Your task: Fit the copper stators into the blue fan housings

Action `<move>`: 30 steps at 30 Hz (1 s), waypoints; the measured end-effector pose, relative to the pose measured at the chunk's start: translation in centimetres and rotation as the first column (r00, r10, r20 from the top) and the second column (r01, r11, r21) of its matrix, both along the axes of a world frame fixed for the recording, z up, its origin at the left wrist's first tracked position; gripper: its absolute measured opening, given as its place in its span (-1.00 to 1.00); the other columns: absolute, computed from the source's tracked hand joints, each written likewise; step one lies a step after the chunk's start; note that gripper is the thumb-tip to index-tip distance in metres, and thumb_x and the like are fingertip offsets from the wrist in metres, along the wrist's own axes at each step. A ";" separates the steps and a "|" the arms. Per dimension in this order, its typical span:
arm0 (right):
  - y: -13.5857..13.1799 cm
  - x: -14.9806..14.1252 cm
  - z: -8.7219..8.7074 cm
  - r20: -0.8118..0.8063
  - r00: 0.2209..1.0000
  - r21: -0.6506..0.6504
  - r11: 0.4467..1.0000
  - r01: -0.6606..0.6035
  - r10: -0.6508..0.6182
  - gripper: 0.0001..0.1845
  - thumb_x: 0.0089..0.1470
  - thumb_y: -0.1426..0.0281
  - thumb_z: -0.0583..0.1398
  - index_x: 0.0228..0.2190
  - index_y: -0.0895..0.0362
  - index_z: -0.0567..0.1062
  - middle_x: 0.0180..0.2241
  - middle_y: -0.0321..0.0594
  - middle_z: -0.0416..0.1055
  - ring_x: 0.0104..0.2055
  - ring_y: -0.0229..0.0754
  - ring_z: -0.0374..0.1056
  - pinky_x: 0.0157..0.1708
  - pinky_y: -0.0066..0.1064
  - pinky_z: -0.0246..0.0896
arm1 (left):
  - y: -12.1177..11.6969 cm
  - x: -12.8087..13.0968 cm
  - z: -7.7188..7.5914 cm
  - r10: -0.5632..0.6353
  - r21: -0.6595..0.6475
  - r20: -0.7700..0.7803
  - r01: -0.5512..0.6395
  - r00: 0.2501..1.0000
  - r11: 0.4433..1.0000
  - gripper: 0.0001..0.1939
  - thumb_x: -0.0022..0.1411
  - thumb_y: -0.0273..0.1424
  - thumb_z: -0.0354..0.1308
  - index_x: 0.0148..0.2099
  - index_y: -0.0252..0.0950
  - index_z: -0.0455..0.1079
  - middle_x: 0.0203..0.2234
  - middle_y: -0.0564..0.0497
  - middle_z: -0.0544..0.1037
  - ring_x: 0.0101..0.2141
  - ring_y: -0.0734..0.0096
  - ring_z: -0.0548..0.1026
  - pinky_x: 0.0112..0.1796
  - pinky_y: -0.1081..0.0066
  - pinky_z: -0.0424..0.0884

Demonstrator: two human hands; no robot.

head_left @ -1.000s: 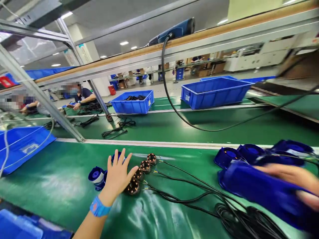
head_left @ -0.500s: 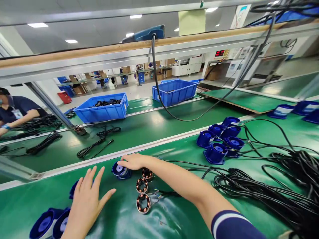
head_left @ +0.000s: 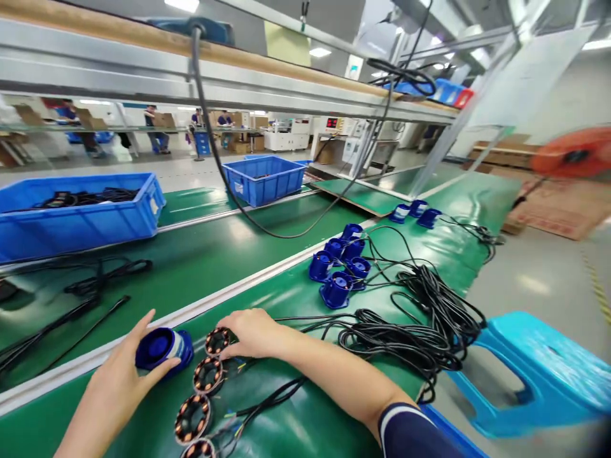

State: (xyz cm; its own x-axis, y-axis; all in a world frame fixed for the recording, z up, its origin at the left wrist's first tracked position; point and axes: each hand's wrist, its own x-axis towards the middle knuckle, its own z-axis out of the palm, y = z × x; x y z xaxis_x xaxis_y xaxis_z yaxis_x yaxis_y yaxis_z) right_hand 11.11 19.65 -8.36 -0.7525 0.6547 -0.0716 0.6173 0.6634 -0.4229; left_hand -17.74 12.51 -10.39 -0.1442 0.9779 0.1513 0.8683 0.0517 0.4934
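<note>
Lower left of frame: left hand (head_left: 117,388) now clamped on blue fan housing (head_left: 160,346), previously hovering open. Right hand (head_left: 251,331) shifted from housing to uppermost copper stator (head_left: 217,341), fingers resting closed on it, on green worktop (head_left: 296,420).

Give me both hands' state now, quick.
Left hand: closed around a blue fan housing.
Right hand: fingers curled on a copper coil; grip cannot be told.

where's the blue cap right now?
Head view, lower left: the blue cap sits in the left hand on the green table, just left of the copper coils.
</note>
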 end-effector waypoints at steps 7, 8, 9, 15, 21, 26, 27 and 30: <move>-0.4 4.3 5.0 -0.273 0.941 0.138 0.960 0.243 -0.199 -0.45 0.13 0.15 0.39 0.11 0.02 0.47 0.04 -0.19 0.51 0.08 -0.03 0.45 -0.01 -0.33 0.35 | 4.5 7.8 1.3 -0.264 0.009 0.315 0.275 0.912 0.961 0.25 -0.01 -0.16 0.45 0.48 0.06 -0.33 0.08 0.07 0.51 0.08 0.19 0.49 0.21 0.13 0.27; -0.4 4.8 5.6 -0.336 0.919 0.121 0.959 0.258 -0.205 -0.43 0.13 0.15 0.39 0.13 0.00 0.45 0.06 -0.22 0.51 0.09 -0.06 0.45 -0.01 -0.35 0.34 | 4.7 8.7 1.3 -0.299 0.016 0.345 0.313 0.890 0.950 0.29 -0.02 -0.23 0.48 0.48 0.08 -0.38 0.08 0.09 0.51 0.08 0.22 0.48 0.22 0.16 0.25; -0.5 5.0 5.9 -0.367 0.909 0.103 0.962 0.252 -0.199 -0.42 0.14 0.16 0.39 0.14 -0.01 0.44 0.06 -0.23 0.51 0.08 -0.08 0.45 -0.02 -0.36 0.34 | 4.9 9.4 1.3 -0.326 0.019 0.369 0.344 0.870 0.939 0.33 -0.04 -0.28 0.49 0.48 0.09 -0.42 0.07 0.10 0.51 0.07 0.25 0.48 0.22 0.18 0.24; -0.8 3.9 6.3 -0.111 0.980 0.117 0.977 0.179 -0.166 -0.47 0.19 0.12 0.33 0.13 0.05 0.47 -0.06 -0.17 0.53 -0.04 0.03 0.48 -0.10 -0.22 0.39 | 4.3 11.1 1.3 -0.339 -0.025 0.438 0.388 0.832 0.921 0.42 -0.08 -0.36 0.56 0.47 0.13 -0.48 0.02 0.10 0.52 0.06 0.23 0.48 0.17 0.19 0.27; -1.0 4.4 5.7 -0.036 0.997 0.276 0.958 0.078 -0.071 -0.03 -0.01 -0.02 0.43 0.28 0.19 0.30 0.12 0.00 0.38 0.13 0.11 0.31 0.10 -0.10 0.29 | 4.0 11.2 1.1 -0.347 -0.009 0.449 0.393 0.823 0.920 0.40 -0.06 -0.36 0.56 0.47 0.16 -0.46 0.05 0.09 0.50 0.07 0.23 0.48 0.17 0.18 0.30; -1.5 2.2 4.3 -0.011 0.975 0.326 0.921 0.212 -0.220 -0.44 0.24 -0.02 0.23 0.04 0.14 0.52 0.00 -0.08 0.48 0.06 0.09 0.34 0.06 -0.03 0.24 | 3.7 11.5 0.8 -0.394 0.039 0.359 0.408 0.846 0.912 0.45 -0.08 -0.39 0.57 0.47 0.14 -0.50 0.05 0.06 0.51 0.05 0.23 0.50 0.14 0.18 0.37; -1.6 1.8 4.0 -0.020 0.972 0.342 0.912 0.225 -0.233 -0.44 0.22 -0.05 0.24 0.01 0.14 0.53 -0.02 -0.08 0.49 0.05 0.10 0.34 0.04 -0.03 0.24 | 3.7 11.5 0.8 -0.402 0.042 0.340 0.413 0.850 0.910 0.46 -0.09 -0.40 0.57 0.47 0.12 -0.52 0.04 0.05 0.51 0.04 0.23 0.51 0.13 0.18 0.39; -1.7 1.4 3.2 -0.078 0.986 0.368 0.915 0.164 -0.146 -0.22 0.08 -0.13 0.32 0.09 0.19 0.47 0.02 -0.02 0.47 0.05 0.12 0.36 0.03 -0.04 0.24 | 3.1 11.1 1.4 -0.429 0.042 0.256 0.433 0.866 0.900 0.43 -0.04 -0.38 0.55 0.48 0.06 -0.53 0.13 -0.04 0.47 0.11 0.18 0.47 0.14 0.17 0.40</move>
State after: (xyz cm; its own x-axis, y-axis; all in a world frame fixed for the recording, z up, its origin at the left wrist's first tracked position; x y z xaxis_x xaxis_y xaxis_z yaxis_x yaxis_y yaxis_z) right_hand 12.48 17.96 -5.13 -0.6359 0.7356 0.2335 0.7103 0.6761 -0.1959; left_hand -6.63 15.65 -8.97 0.2610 0.9536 0.1498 0.6519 -0.2886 0.7012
